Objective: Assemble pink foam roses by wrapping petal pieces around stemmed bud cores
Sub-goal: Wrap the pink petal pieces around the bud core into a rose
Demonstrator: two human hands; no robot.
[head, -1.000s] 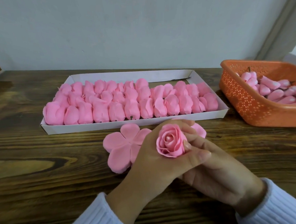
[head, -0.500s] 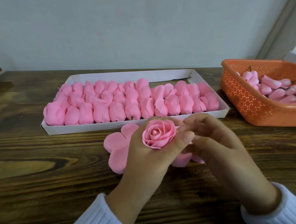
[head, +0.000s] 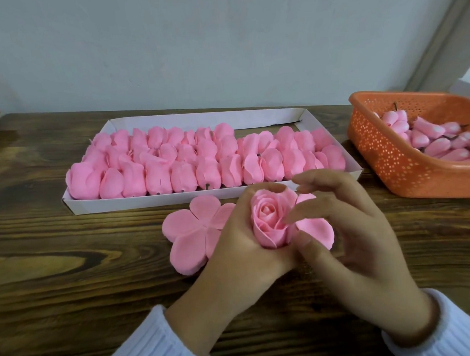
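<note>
The left hand (head: 240, 248), gripping the rose (head: 269, 222), has lowered it, and the right hand (head: 354, 239) now pinches an outer petal (head: 315, 228) up against it, continuing the wrap.

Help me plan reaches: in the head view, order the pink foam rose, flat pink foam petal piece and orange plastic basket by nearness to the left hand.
1. Pink foam rose: gripped by the left hand.
2. Flat pink foam petal piece: beside it, on its left.
3. Orange plastic basket: far right, back.
</note>
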